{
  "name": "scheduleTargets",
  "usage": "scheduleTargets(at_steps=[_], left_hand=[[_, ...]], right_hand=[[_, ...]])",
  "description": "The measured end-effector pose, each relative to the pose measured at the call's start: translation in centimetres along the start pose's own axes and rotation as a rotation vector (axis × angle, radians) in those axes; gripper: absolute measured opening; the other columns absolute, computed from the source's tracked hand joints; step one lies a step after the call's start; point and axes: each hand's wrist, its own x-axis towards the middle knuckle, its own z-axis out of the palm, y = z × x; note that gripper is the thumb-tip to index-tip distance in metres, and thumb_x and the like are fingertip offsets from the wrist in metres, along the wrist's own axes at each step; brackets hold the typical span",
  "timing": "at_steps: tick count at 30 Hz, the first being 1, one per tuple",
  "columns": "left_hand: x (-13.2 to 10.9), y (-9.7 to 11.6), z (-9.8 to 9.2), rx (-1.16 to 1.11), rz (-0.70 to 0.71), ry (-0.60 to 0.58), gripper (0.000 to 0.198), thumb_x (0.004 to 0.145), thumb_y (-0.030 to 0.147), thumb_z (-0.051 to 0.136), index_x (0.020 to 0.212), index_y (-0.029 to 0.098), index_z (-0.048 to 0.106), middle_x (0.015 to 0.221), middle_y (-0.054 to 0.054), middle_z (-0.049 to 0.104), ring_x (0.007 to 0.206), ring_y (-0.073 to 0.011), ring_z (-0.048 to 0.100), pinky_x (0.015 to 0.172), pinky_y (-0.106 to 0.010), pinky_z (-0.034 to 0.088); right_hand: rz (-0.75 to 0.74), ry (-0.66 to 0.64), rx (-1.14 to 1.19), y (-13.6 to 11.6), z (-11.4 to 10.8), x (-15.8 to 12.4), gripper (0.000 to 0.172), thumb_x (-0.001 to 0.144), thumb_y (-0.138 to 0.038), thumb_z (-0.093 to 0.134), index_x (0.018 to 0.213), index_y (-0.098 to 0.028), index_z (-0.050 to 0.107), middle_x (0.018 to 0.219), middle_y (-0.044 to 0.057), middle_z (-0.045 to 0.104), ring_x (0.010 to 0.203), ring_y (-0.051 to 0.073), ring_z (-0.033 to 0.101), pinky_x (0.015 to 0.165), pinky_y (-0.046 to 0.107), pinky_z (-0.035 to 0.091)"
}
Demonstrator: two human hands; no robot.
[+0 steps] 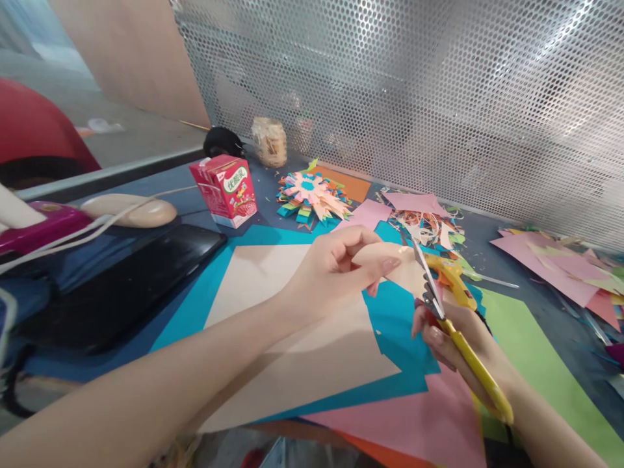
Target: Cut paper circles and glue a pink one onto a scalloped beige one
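My left hand [336, 273] pinches a small piece of pale peach paper [407, 263] between thumb and fingers. At its right edge are the blades of yellow-handled scissors [455, 331], gripped in my right hand [453, 344]. The blades point up and away from me, and the piece partly hides behind them. Below my hands lies a large peach sheet [292, 377] with a cut, uneven right edge. It rests on blue sheets [404, 325]. A pink sheet [414, 416] and a green sheet [541, 364] stick out around them.
Behind stand a layered paper flower [312, 192], a pink drink carton [227, 190] and a jar [270, 142]. A yellow glue gun [453, 279] lies beyond my right hand. Paper scraps [429, 224] pile near the mesh panel [414, 97]. A black tablet-like slab [127, 286] lies left.
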Motion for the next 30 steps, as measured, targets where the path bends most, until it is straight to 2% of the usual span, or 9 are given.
scheduleTargets(at_steps=[3, 9, 13, 19, 24, 27, 30], left_hand=[[-0.1, 0.0, 0.1, -0.02, -0.038, -0.034, 0.023, 0.078, 0.028, 0.072, 0.069, 0.017, 0.054, 0.051, 0.005, 0.056, 0.046, -0.007, 0.052, 0.044, -0.019, 0.039], [-0.1, -0.7, 0.4, -0.103, -0.076, -0.116, 0.027, 0.077, 0.036, 0.073, 0.072, 0.016, 0.057, 0.059, 0.001, 0.065, 0.048, -0.0087, 0.058, 0.041, -0.019, 0.034], [-0.2, -1.0, 0.5, -0.106, -0.1, -0.161, 0.021, 0.08, 0.031, 0.07, 0.074, 0.015, 0.059, 0.07, -0.002, 0.069, 0.055, -0.0093, 0.063, 0.043, -0.018, 0.036], [-0.3, -1.2, 0.5, -0.089, -0.071, -0.136, 0.016, 0.084, 0.027, 0.065, 0.075, 0.016, 0.06, 0.07, -0.001, 0.069, 0.055, -0.0088, 0.062, 0.043, -0.018, 0.036], [-0.1, -1.0, 0.2, -0.043, -0.033, -0.091, 0.014, 0.079, 0.026, 0.068, 0.073, 0.016, 0.059, 0.062, 0.0, 0.064, 0.049, -0.0075, 0.053, 0.046, -0.019, 0.039], [-0.1, -0.8, 0.0, 0.044, -0.026, -0.098, 0.009, 0.079, 0.023, 0.064, 0.074, 0.016, 0.061, 0.063, 0.001, 0.061, 0.054, -0.0087, 0.054, 0.049, -0.019, 0.041], [-0.3, -0.8, 0.0, 0.176, -0.036, -0.168, 0.006, 0.079, 0.019, 0.06, 0.074, 0.016, 0.061, 0.065, 0.002, 0.058, 0.059, -0.0085, 0.053, 0.053, -0.019, 0.04]], right_hand=[[0.009, 0.018, -0.035, 0.1, 0.1, 0.0, 0.061, 0.08, -0.076, 0.042, 0.071, -0.018, 0.058, 0.057, -0.001, 0.045, 0.047, 0.009, 0.032, 0.041, 0.022, 0.03], [-0.007, 0.005, 0.008, 0.5, 0.2, 0.1, 0.055, 0.082, -0.071, 0.045, 0.072, -0.018, 0.054, 0.055, -0.004, 0.039, 0.043, 0.007, 0.03, 0.037, 0.021, 0.029], [-0.03, -0.013, -0.072, 1.3, 0.2, 0.2, 0.053, 0.083, -0.07, 0.043, 0.072, -0.019, 0.054, 0.051, -0.005, 0.037, 0.041, 0.008, 0.033, 0.037, 0.021, 0.028], [0.026, 0.049, -0.103, 0.6, 0.3, 0.1, 0.052, 0.08, -0.069, 0.05, 0.067, -0.019, 0.053, 0.05, -0.003, 0.041, 0.041, 0.009, 0.036, 0.039, 0.021, 0.029], [0.057, 0.122, 0.137, 0.6, 1.0, 0.2, 0.052, 0.081, -0.069, 0.051, 0.071, -0.018, 0.056, 0.049, -0.006, 0.038, 0.038, 0.007, 0.034, 0.036, 0.021, 0.031], [0.044, 0.218, 0.34, 0.5, 1.2, 0.5, 0.046, 0.081, -0.064, 0.056, 0.076, -0.018, 0.057, 0.054, -0.003, 0.049, 0.039, 0.009, 0.043, 0.035, 0.021, 0.035], [0.002, 0.298, 0.456, 0.0, 1.1, 0.9, 0.039, 0.074, -0.056, 0.069, 0.076, -0.018, 0.059, 0.064, 0.0, 0.06, 0.04, 0.01, 0.051, 0.038, 0.023, 0.044]])
